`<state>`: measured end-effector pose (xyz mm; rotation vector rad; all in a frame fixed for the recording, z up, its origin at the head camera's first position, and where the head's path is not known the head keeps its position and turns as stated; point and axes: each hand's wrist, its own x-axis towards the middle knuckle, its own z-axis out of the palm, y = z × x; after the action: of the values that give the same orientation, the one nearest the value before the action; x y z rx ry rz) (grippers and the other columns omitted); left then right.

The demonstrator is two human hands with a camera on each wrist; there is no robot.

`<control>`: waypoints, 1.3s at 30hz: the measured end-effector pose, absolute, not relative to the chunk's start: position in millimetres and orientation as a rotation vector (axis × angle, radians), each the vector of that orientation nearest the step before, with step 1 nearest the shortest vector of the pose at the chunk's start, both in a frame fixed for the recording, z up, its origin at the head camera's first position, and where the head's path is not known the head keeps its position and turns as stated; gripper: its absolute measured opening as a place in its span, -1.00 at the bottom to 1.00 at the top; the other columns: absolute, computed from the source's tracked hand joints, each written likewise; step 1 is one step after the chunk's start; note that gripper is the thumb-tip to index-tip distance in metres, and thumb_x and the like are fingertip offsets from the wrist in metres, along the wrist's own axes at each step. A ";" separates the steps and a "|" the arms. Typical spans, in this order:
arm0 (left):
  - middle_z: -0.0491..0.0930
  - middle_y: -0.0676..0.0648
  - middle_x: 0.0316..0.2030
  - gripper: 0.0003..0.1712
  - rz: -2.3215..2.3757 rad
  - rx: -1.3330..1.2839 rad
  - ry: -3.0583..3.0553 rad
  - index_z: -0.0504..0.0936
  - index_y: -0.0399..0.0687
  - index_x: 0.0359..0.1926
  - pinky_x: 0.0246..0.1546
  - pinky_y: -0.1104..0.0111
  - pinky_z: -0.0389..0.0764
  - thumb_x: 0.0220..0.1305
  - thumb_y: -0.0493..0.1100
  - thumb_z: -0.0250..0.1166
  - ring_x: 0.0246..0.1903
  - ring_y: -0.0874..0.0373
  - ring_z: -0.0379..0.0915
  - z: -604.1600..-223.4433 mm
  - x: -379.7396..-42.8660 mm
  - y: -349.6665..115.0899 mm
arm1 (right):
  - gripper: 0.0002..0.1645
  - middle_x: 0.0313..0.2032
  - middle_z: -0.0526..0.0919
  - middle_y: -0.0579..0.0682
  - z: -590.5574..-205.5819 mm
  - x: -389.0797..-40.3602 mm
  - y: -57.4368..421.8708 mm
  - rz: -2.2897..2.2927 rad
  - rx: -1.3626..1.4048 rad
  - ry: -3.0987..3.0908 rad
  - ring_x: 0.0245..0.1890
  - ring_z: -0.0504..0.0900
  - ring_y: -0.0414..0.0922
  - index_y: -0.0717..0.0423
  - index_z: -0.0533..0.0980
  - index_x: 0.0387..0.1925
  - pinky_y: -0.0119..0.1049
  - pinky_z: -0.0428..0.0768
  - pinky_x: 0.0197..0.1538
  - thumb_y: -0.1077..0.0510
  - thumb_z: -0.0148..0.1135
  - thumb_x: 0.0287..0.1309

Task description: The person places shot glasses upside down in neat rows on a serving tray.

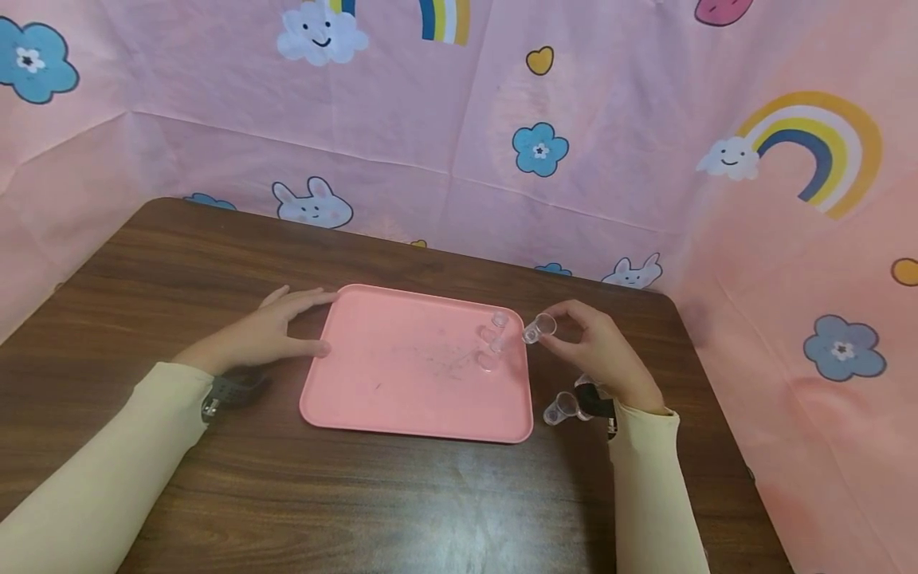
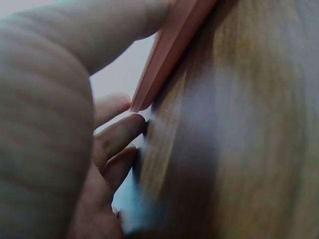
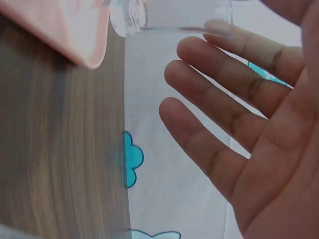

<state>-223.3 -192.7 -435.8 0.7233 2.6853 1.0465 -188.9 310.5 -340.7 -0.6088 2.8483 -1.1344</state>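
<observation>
Wood-grain table (image 1: 323, 502): R hand (image 1: 605, 351) pinches clear cup (image 1: 538, 328), prob. plastic.

No words, numbers or labels can be read.

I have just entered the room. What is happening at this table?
A person is handling small clear cups. The right grip holds one cup close to the right edge of a pink tray, while the left grip touches the tray's left edge. Some clear cups are on the tray's right part. More cups are on the brown table beside the right wrist, partly hidden by it.
</observation>
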 end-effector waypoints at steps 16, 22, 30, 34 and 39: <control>0.18 -0.27 0.56 0.04 1.036 0.733 2.687 0.27 0.01 0.57 0.58 -0.11 -0.45 0.21 0.27 0.47 0.58 -0.26 -0.06 -436.2 -222.4 -190.3 | -0.63 -0.03 0.70 -0.07 -341.3 -182.6 298.7 -1.242 -0.662 2.886 0.04 0.65 -0.09 0.01 0.61 0.05 0.04 0.65 0.23 0.20 0.50 0.22; 0.18 -0.27 0.56 0.03 1.031 0.724 2.681 0.27 0.00 0.57 0.58 -0.11 -0.45 0.22 0.27 0.46 0.58 -0.26 -0.06 -433.2 -221.9 -189.3 | -0.62 -0.02 0.69 0.01 -344.6 -184.1 294.0 -1.290 -0.709 2.851 0.06 0.66 0.06 0.10 0.60 0.05 0.17 0.63 0.20 0.23 0.49 0.22; 0.18 -0.28 0.55 0.03 1.038 0.714 2.679 0.27 0.00 0.57 0.58 -0.11 -0.45 0.22 0.25 0.47 0.58 -0.26 -0.07 -432.0 -221.3 -190.0 | -0.64 -0.03 0.68 -0.06 -347.6 -186.1 286.2 -1.303 -0.684 2.827 0.05 0.68 -0.01 0.00 0.57 0.05 0.16 0.65 0.19 0.20 0.46 0.26; 0.19 -0.27 0.55 0.03 1.028 0.706 2.687 0.27 0.01 0.57 0.58 -0.12 -0.43 0.21 0.26 0.47 0.58 -0.25 -0.06 -432.5 -221.6 -190.6 | -0.65 -0.04 0.70 0.01 -348.0 -188.0 284.0 -1.293 -0.706 2.810 0.02 0.69 0.01 0.08 0.58 0.05 0.17 0.65 0.18 0.20 0.46 0.26; 0.20 -0.26 0.55 0.03 1.035 0.691 2.684 0.27 0.02 0.57 0.58 -0.11 -0.42 0.20 0.24 0.48 0.58 -0.26 -0.06 -433.1 -221.9 -190.8 | -0.65 -0.07 0.71 0.04 -348.7 -189.5 282.2 -1.287 -0.718 2.815 -0.01 0.70 0.01 0.09 0.59 0.02 0.17 0.65 0.16 0.22 0.48 0.23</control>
<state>-221.9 -190.8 -433.1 0.6908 2.6842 1.0352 -189.5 282.2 -348.7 -0.7178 2.8147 -1.2872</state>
